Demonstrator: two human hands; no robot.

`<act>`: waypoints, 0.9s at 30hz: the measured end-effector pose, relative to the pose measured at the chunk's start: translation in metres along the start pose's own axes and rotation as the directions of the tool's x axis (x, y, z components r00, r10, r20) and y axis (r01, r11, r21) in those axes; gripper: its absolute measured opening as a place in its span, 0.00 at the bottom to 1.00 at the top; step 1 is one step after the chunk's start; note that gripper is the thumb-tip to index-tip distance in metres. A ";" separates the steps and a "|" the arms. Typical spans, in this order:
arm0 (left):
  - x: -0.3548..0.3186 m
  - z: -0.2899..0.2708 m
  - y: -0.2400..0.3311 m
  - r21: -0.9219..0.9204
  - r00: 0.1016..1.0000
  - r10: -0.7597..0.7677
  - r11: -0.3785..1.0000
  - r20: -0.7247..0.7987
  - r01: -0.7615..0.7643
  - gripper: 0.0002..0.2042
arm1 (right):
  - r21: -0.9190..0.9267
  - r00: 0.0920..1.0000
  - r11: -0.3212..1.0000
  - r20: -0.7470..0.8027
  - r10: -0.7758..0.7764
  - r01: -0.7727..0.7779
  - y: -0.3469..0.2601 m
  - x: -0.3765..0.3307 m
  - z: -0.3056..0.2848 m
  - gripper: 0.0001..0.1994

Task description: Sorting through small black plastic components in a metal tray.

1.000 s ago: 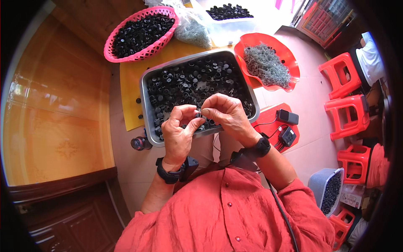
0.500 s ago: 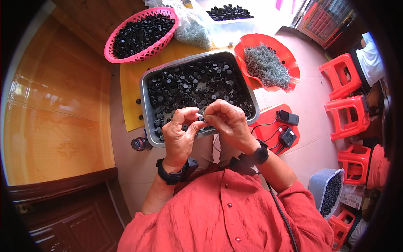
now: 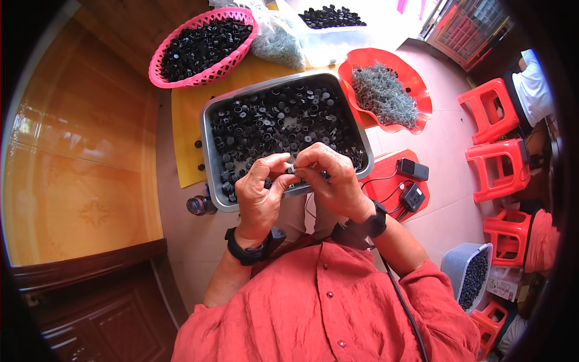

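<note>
Over the near edge of a metal tray [image 3: 212,175], my two hands meet fingertip to fingertip. My left hand [image 3: 260,190] is closed in a pinch, thumb against forefinger. Pinched the same way, my right hand [image 3: 330,181] touches it from the other side. Between the fingertips sits a small part [image 3: 291,169], dark with a pale, shiny bit; the fingers cover most of it. Below the hands, many loose black plastic pieces [image 3: 271,120], some round caps and some rings, fill the tray.
Behind the tray stand a pink basket [image 3: 158,67] of black pieces, a bag [image 3: 277,45] of grey bits and a white bin [image 3: 338,45]. A red dish [image 3: 423,90] holds thin metal pieces. Electronic devices [image 3: 412,196] lie on a red stool [image 3: 383,175]; a dark bottle [image 3: 201,206] stands left.
Both hands stay almost in place over the tray, still pinched together. The small part has turned slightly, and more of its pale bit shows between the fingertips.
</note>
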State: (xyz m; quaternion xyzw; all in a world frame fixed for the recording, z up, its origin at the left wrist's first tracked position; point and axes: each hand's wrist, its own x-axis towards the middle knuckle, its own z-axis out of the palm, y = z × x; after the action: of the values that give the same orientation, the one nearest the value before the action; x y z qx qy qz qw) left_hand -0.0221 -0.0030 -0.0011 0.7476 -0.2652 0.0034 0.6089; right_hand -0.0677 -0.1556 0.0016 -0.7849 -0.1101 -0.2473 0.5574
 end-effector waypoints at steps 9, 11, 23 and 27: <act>0.004 -0.002 0.002 -0.004 0.993 0.066 0.998 0.100 -0.066 0.06 | 0.010 0.981 0.981 -0.026 0.192 -0.192 0.000 -0.001 0.000 0.04; 0.007 0.002 0.002 0.009 0.991 0.105 0.994 0.085 -0.106 0.06 | 0.000 0.971 0.971 -0.013 0.238 -0.238 -0.002 0.002 -0.004 0.04; 0.012 0.002 0.002 0.084 0.984 0.131 0.986 0.118 -0.142 0.09 | 0.233 0.855 0.822 0.121 0.505 -0.519 0.003 0.007 -0.006 0.06; 0.010 0.003 0.004 0.015 0.999 -0.003 1.000 0.033 0.003 0.10 | 0.344 0.856 0.793 0.074 0.511 -0.503 0.002 0.010 -0.006 0.05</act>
State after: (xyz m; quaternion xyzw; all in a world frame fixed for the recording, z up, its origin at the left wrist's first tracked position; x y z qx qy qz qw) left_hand -0.0159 -0.0102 0.0055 0.7526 -0.2741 -0.0077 0.5987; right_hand -0.0598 -0.1634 0.0064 -0.6705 0.0679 -0.0741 0.7351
